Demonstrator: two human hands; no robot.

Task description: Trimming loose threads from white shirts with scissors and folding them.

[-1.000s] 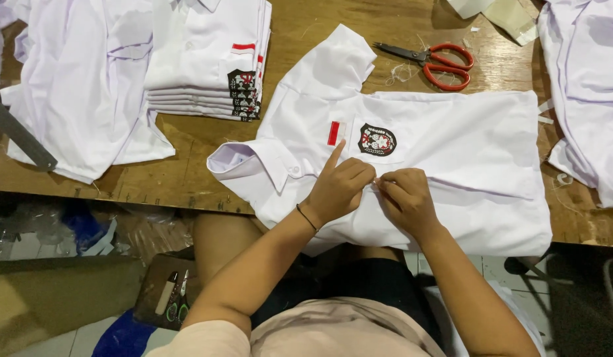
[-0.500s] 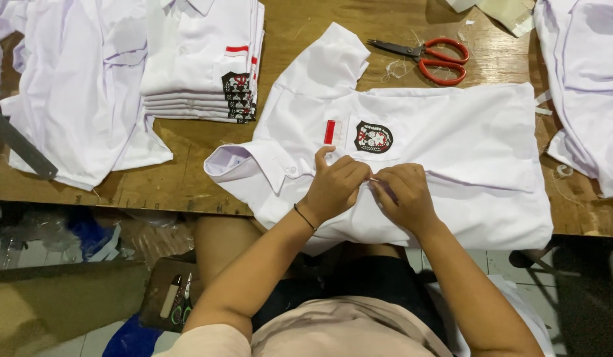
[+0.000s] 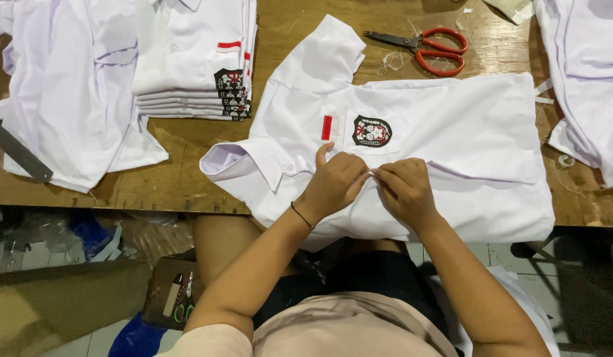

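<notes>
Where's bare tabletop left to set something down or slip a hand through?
Free: wood strip between the folded shirt stack and the spread shirt, down to the table's near edge. Smaller patch between that shirt's sleeve and the scissors, littered with threads. Crowded: the middle, where left hand and right hand pinch the shirt; loose shirts cover both ends.

From my feed the light is bright and even, coming from above. My left hand [image 3: 336, 182] and right hand [image 3: 404, 188] throw only soft shadows onto the white shirt [image 3: 465, 132], which nearly blows out. Below the hands it goes dim. Focus is sharp, edges slightly bowed.
</notes>
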